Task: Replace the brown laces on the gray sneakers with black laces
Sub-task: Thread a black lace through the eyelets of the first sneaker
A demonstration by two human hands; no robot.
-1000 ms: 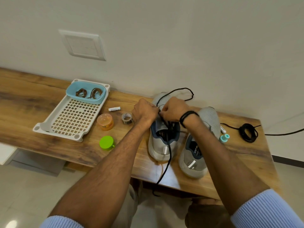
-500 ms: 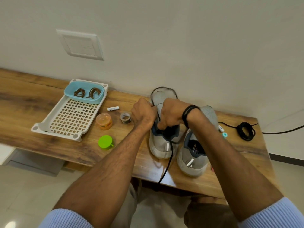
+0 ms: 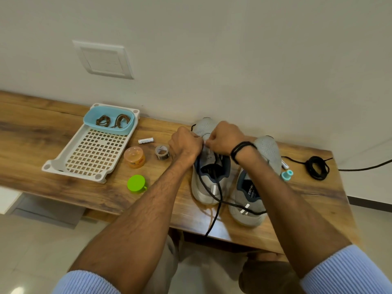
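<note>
Two gray sneakers stand side by side on the wooden bench, toes toward the wall. Over the left sneaker (image 3: 204, 187) both hands work at the eyelets. My left hand (image 3: 185, 143) and my right hand (image 3: 224, 137) are fisted close together, each pinching the black lace (image 3: 216, 213). The lace's free ends run back over the heel and hang off the bench's front edge. The right sneaker (image 3: 247, 200) has no lace that I can see. A second black lace (image 3: 317, 169) lies coiled at the right. Two brown laces (image 3: 112, 120) sit in a blue tub (image 3: 89, 122).
A white perforated tray (image 3: 91, 153) holds the blue tub at the left. Between tray and shoes lie a battery (image 3: 146, 141), a tape roll (image 3: 162, 152), an orange jar (image 3: 134, 157) and a green lid (image 3: 136, 183). A teal spool (image 3: 286, 175) sits right of the shoes.
The black lace loop that stood above the toe has been pulled down. Both lace ends now trail back over the heel, and my hands have closed together over the eyelets.
</note>
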